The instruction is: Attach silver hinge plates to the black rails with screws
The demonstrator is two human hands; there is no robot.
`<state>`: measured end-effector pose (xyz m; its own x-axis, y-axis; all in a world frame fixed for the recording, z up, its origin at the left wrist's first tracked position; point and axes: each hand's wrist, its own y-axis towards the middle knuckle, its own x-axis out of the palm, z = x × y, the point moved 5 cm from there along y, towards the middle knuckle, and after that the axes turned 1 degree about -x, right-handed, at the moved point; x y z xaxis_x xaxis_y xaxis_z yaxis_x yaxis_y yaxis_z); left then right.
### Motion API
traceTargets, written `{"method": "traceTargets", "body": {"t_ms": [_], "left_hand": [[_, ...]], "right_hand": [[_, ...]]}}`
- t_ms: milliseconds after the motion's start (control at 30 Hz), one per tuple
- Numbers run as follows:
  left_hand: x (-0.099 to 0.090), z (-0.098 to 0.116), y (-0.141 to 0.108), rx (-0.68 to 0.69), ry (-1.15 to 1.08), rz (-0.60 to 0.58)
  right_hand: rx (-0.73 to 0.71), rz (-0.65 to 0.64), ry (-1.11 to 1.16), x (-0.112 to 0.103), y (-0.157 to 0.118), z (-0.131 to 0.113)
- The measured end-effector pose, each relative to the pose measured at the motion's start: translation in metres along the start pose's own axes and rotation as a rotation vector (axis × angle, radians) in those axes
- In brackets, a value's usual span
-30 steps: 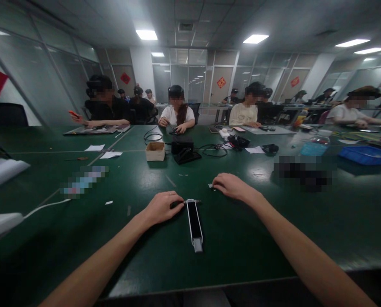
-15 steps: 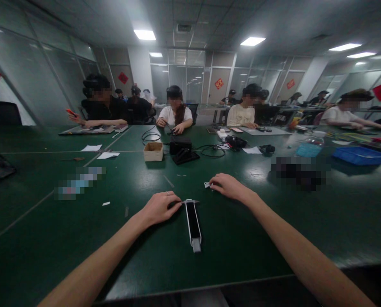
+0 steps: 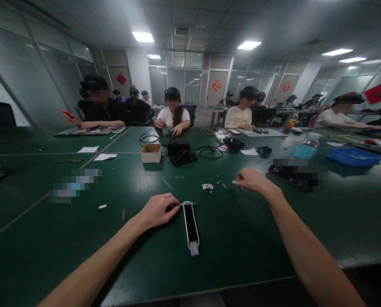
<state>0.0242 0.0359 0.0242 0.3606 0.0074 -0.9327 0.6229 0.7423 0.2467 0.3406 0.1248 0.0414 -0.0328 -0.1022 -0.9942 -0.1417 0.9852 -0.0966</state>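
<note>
Left hand [image 3: 160, 209] pinches rod [image 3: 194, 204] at 12 o'clock on black-and-white strip [image 3: 191, 222], probably steadying it. Right hand [image 3: 253, 179], 2 o'clock of strip: fingertips together at small white part [image 3: 234, 182], grip unclear. Small rings [image 3: 224, 185] 1 o'clock, likely kept reachable.

Shared office-like workroom, long green table [image 3: 152, 264], glass partitions [image 3: 184, 79], ceiling light panels [image 3: 143, 37], people seated at worktables

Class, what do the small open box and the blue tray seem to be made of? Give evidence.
The small open box looks like matt cardboard: dull tan, with thin, straight walls. The blue tray looks like smooth moulded plastic, from its even colour and slight sheen, though painted metal is possible.
</note>
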Motion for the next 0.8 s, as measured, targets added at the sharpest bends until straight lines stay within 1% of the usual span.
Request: {"method": "traceTargets", "body": {"t_ms": [67,167,300,433,667,800], "left_hand": [[0.001,-0.001,0.0,-0.001,-0.006,-0.001],[0.001,-0.001,0.0,-0.006,-0.004,0.0],[0.0,-0.001,0.0,-0.011,0.005,-0.01],[0.0,-0.001,-0.001,-0.018,0.011,-0.007],[-0.001,0.0,-0.003,-0.016,0.011,-0.001],[-0.003,0.002,-0.003,-0.006,0.002,-0.001]], "right_hand": [[0.017,0.015,-0.016,0.0,0.001,0.001],[0.009,0.017,-0.032,0.004,0.001,-0.004],[-0.065,0.026,-0.04,0.007,0.002,-0.021],[-0.129,0.002,-0.055,0.011,0.002,-0.037],[-0.101,0.003,-0.125,0.017,0.0,-0.046],[-0.083,0.022,-0.164,0.016,-0.001,-0.051]]}}
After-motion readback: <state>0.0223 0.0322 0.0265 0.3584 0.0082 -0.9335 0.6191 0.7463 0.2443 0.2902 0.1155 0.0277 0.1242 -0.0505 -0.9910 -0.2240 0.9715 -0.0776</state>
